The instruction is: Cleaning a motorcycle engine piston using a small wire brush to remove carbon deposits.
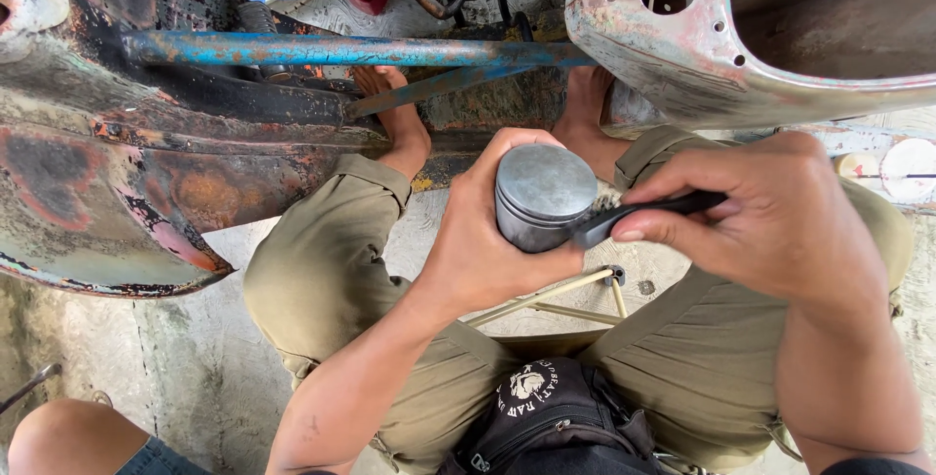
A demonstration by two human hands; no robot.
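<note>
My left hand (478, 241) is wrapped around a grey metal piston (542, 197), held upright with its flat round top facing up. My right hand (770, 212) grips the black handle of a small brush (643, 214), whose bristled head rests against the piston's upper right side. Both hands are held above my knees in olive trousers as I sit low.
A rusty, paint-flaked scooter body (117, 163) fills the left, with a blue-painted bar (341, 49) across the top and a worn pink-grey panel (741, 36) at upper right. My bare feet (400, 114) rest on the frame. A black waist bag (556, 412) sits at my lap; another person's knee (68, 436) shows bottom left.
</note>
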